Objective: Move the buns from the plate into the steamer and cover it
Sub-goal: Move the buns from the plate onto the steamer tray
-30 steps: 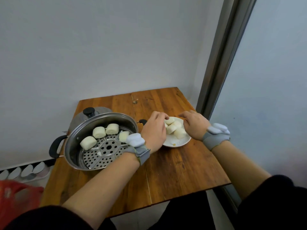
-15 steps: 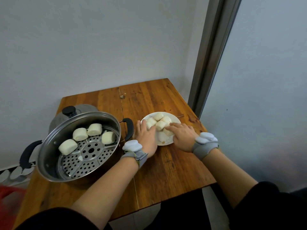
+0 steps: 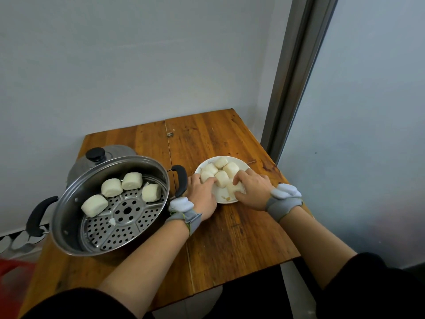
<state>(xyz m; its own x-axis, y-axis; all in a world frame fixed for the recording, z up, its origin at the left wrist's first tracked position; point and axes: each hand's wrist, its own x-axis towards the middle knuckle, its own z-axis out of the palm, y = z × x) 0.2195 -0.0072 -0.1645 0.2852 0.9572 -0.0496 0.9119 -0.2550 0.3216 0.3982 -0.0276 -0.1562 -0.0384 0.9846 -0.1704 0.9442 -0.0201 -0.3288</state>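
Mid-transfer: four buns sit in the steamer, and on the plate the left hand and right hand each close fingers around a bun, needing a lift across next

A wooden table stands against a grey wall.

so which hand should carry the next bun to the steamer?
Left hand: it sits between the steamer and the plate, fingers on a bun. The right hand is farther away.
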